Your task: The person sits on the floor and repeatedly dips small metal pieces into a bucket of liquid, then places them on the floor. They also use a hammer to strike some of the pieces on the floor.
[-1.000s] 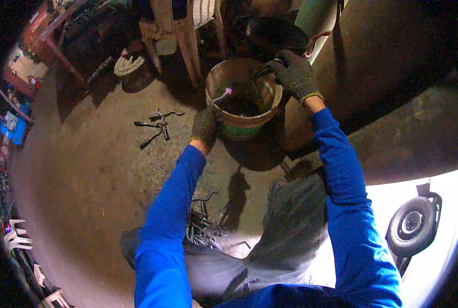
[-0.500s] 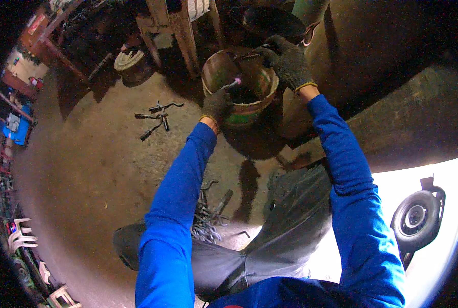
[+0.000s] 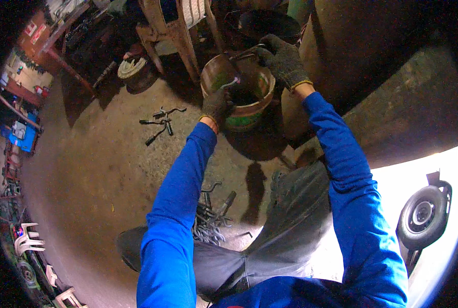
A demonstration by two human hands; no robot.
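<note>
Both my hands wear dark knitted gloves with yellow cuffs. At the near left rim of a worn bucket (image 3: 247, 109), my left hand (image 3: 217, 105) is closed round a thin, bent metal rod (image 3: 230, 83). The rod curves up over the bucket's mouth, and its tip glows pinkish white. My right hand (image 3: 284, 60) is above the bucket's far right rim, closed on a slim metal tool (image 3: 247, 53) that points left across the opening. Its kind is too dark to make out. The bucket's inside is mostly in shadow.
Several bent rods with dark handles (image 3: 160, 122) lie on the floor left of the bucket. A pile of bent metal pieces (image 3: 208, 220) is by my legs. A chair (image 3: 180, 38) stands behind the bucket, a large dark cylinder (image 3: 352, 56) at the right. A wheel (image 3: 422, 216) is farther right.
The whole view has shifted slightly. Both hands keep their grips, and the glowing tip stays over the bucket. My right hand appears slightly farther left.
</note>
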